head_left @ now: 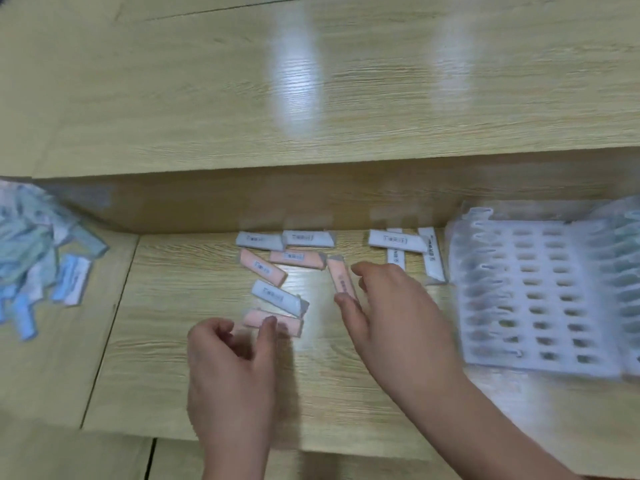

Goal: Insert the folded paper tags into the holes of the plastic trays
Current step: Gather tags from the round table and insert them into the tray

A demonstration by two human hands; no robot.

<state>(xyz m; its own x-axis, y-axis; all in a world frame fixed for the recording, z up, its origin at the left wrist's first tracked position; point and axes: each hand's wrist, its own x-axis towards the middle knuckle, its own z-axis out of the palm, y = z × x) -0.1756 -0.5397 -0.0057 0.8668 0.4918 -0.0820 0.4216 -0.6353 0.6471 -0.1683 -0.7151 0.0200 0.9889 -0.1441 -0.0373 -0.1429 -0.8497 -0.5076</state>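
This was a small packing or assembly workplace, not a home. The work surface was a pale wood-grain laminate desk [207,375]. Behind it ran a raised shelf [415,133] of the same finish, and its glossy top carried long streaks of light [294,81] from above. Stock lay about in bulk. A heap of blue and green folded paper tags [34,265] sat at the left, and pink and white tags [263,271] printed with barcodes were scattered in the middle. A stack of plastic trays [526,296] with rows of holes stood at the right. So many identical pieces, laid out within reach, pointed to repetitive hand work.
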